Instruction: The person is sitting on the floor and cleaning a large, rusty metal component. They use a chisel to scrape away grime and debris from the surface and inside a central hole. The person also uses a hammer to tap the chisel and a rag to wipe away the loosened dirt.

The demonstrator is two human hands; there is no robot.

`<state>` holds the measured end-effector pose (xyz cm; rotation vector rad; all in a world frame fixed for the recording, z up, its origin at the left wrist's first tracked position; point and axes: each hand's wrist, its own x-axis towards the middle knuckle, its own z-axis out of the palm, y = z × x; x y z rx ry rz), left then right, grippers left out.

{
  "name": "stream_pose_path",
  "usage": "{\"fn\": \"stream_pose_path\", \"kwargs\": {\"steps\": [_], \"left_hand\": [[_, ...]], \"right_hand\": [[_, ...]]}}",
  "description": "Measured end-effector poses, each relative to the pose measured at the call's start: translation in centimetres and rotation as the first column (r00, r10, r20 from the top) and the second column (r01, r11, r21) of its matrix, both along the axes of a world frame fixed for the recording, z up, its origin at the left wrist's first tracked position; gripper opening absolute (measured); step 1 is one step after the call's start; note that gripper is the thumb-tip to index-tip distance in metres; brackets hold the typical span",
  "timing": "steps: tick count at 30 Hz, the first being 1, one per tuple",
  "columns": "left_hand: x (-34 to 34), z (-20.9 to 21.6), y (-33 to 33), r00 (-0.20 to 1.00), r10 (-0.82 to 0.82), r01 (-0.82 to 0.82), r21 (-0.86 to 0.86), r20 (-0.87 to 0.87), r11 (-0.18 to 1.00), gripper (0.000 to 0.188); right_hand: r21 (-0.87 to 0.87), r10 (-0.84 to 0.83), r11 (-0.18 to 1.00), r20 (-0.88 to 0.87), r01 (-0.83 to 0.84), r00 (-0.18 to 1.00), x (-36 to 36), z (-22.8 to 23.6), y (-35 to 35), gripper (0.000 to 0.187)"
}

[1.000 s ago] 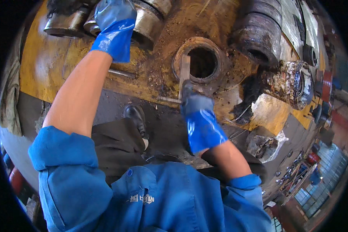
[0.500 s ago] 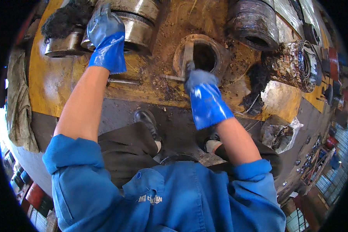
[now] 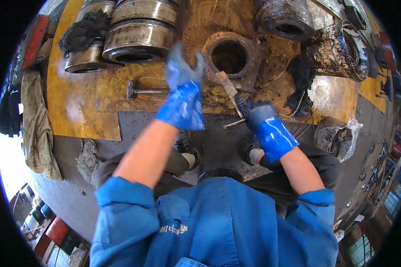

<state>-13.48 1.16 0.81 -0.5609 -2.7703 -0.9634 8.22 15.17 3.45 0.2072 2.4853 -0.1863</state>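
So the flat scraper (image 3: 228, 88) is in the right glove (image 3: 259, 113), fingers closed around its near end, blade aimed at 11 o'clock with the tip by the 7 o'clock edge of the round collar (image 3: 229, 36). A metal rod (image 3: 234, 123) pokes out at that glove's 8 o'clock; can't tell if it's gripped too. Left glove (image 3: 182, 73) is blurry, empty, thumb and fingers spread, with a hammer (image 3: 132, 90) lying at its 8 o'clock. There's white lettering (image 3: 173, 229) on the blue jacket (image 3: 227, 222), upside down. Half a second ago the left glove was over the steel cylinders (image 3: 140, 36) at 11 o'clock and the scraper crossed the collar's 9 o'clock side.
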Motion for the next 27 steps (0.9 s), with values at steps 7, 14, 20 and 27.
{"fn": "stream_pose_path", "kwargs": {"steps": [7, 14, 20, 27], "left_hand": [[6.0, -9.5, 1.1, -0.035, -0.588, -0.743, 0.373, 0.808, 0.557, 0.044], [7.1, -6.2, 0.1, -0.356, -0.686, -0.747, 0.248, 0.635, 0.617, 0.044], [3.4, -5.6, 0.6, -0.238, -0.671, -0.572, 0.457, 0.702, 0.681, 0.049], [-1.8, -10.1, 2.6, -0.242, -0.645, -0.434, 0.514, 0.725, 0.74, 0.049]], "right_hand": [[-0.026, 0.043, 0.999, 0.119, -0.04, 0.992, -4.0, -1.7, -1.5, 0.065], [-0.078, -0.045, 0.995, 0.201, 0.062, 0.979, -6.4, 0.2, -3.3, 0.053], [-0.127, -0.171, 0.972, 0.196, 0.198, 0.966, -10.6, 1.4, -3.9, 0.052], [-0.15, -0.259, 0.94, 0.267, 0.305, 0.928, -14.8, 0.3, -2.8, 0.05]]}}
